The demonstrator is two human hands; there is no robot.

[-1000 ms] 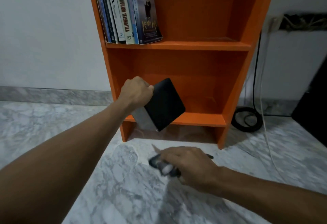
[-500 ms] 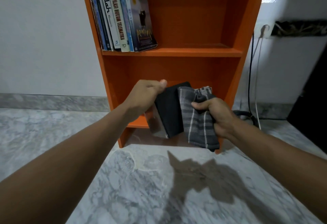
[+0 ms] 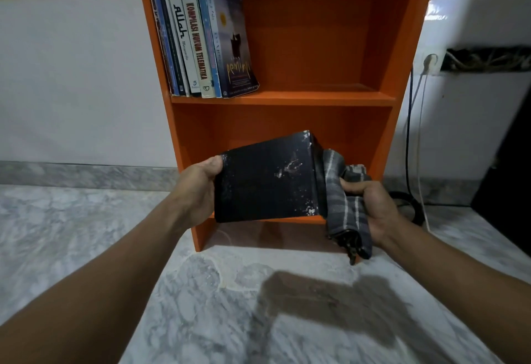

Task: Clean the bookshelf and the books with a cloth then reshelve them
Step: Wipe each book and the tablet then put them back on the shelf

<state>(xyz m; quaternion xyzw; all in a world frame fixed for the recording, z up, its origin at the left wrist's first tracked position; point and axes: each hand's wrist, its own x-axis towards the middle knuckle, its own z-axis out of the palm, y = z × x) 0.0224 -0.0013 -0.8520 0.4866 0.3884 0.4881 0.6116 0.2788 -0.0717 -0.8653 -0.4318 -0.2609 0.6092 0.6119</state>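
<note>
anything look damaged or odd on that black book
The black book held in the left hand has white scuffs and specks across its cover, densest near the centre and lower right corner, like wear or dust. The right hand grips the cloth beside it.

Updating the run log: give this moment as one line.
left hand holds black book; right hand grips grey striped cloth against its edge; step: wiping

"Where is the left hand (image 3: pixel 198 191)?"

"Just left of centre, forearm running in from 8 o'clock. Thumb hooked over the upper left corner of the black book (image 3: pixel 267 182), palm on its left edge, fingers hidden behind it."

"And the right hand (image 3: pixel 373 211)?"

"At the book's 3 o'clock, forearm in from 4 o'clock. Fingers curled round a bunched grey striped cloth (image 3: pixel 344 208), which touches the book's right edge."
</note>
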